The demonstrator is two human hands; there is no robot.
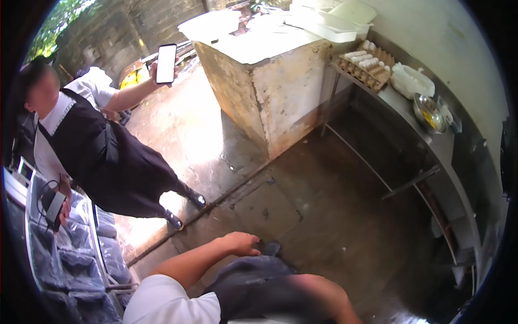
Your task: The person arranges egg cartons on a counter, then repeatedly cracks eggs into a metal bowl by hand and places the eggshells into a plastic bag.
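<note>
My left hand (241, 244) hangs in front of my dark apron (245, 281), its fingers loosely bent and slightly apart, with nothing visible in them. A dark shoe tip (271, 248) shows just beyond it on the wet floor. My right arm (324, 294) runs down out of the bottom edge, so the right hand is out of sight. At the left stands another person (102, 146) in a dark apron and boots, holding up a phone (166, 63) with a lit screen. That person's other hand holds a small dark device with a cable (55, 209).
A metal counter (396, 102) along the right wall carries egg trays (367, 65), a white plastic bag (413, 80) and a metal bowl (430, 113). A worn block (264, 86) supports white tubs (337, 27). Plastic-lined crates (81, 270) stand lower left; a floor seam (232, 197) crosses the middle.
</note>
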